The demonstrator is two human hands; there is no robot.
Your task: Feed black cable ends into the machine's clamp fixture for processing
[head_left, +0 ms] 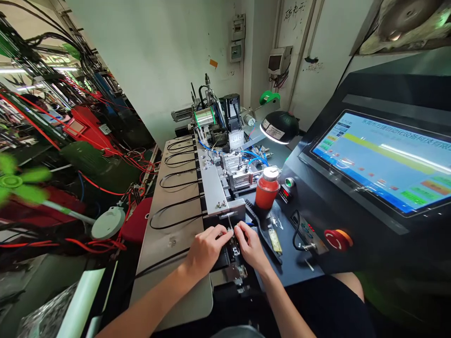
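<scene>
My left hand (207, 247) is closed, thumb and index finger pinched together at the near end of the machine's feed track (235, 249). Facing it from the other side, my right hand (250, 244) is also pinched, its fingertips almost touching the left ones. Whatever lies between the fingertips is too small and too covered to make out. Just beyond the hands is a metal block (236, 210) beneath a flat silver plate (213, 188). Black cables (176, 202) lie in loops on the beige tabletop (169, 244) to the left, their ends along the track.
On the right stand a red-orange bottle (267, 190), a black-handled brush (262, 230), a red emergency stop button (338, 239) and a touchscreen panel (384, 159). A lit lamp (280, 126) hangs over the machine, near a wire spool (205, 117). A green fan (21, 180) is at far left.
</scene>
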